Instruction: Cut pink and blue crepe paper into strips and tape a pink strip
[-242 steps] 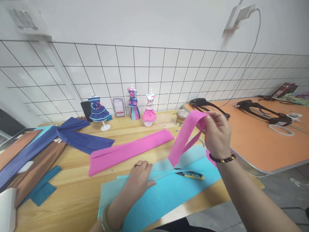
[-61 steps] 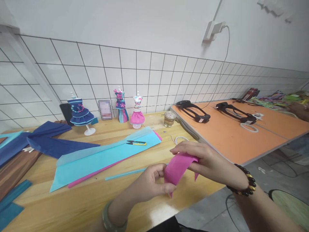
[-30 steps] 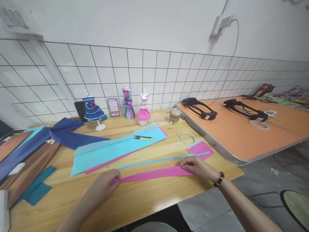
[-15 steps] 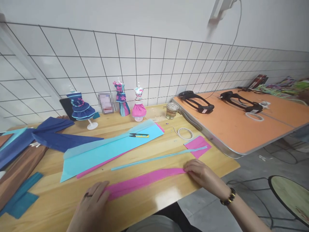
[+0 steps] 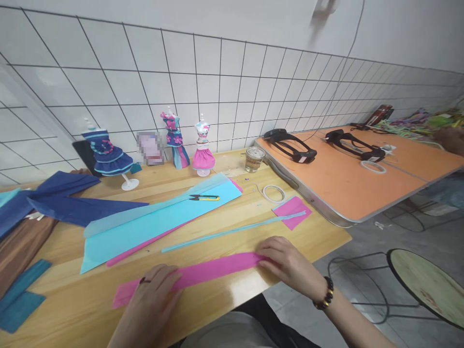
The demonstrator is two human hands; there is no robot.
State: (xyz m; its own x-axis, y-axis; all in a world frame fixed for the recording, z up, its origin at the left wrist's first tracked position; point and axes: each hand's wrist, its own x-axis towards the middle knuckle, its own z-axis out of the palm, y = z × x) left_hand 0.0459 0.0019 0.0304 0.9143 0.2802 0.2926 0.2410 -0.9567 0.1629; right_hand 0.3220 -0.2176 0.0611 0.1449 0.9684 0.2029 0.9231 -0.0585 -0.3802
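Note:
A pink strip [image 5: 213,271] of thin, cloth-like material lies across the table near its front edge. My left hand [image 5: 159,292], with a dark ring, rests flat on its left part, and the strip's end sticks out beyond it. At the other end, my right hand [image 5: 282,258], a beaded bracelet on its wrist, has its fingers closed on the strip. Behind it lies a narrow light-blue strip [image 5: 217,234], one end over a pink piece [image 5: 295,209]. Yellow-handled thread snips [image 5: 205,197] rest on a wide turquoise sheet [image 5: 145,229].
Small dress forms [image 5: 110,150] in doll dresses stand along the tiled wall. A glass [image 5: 254,159] and a tape roll [image 5: 273,193] are at the right. Blue and brown cloth [image 5: 68,191] lies left. An orange table [image 5: 348,193] adjoins, with black headsets [image 5: 295,147]; a stool [image 5: 427,285] stands beside.
My left hand has come inward along the strip, uncovering its left end. My right hand has moved left and covers more of the right end. The view has shifted slightly.

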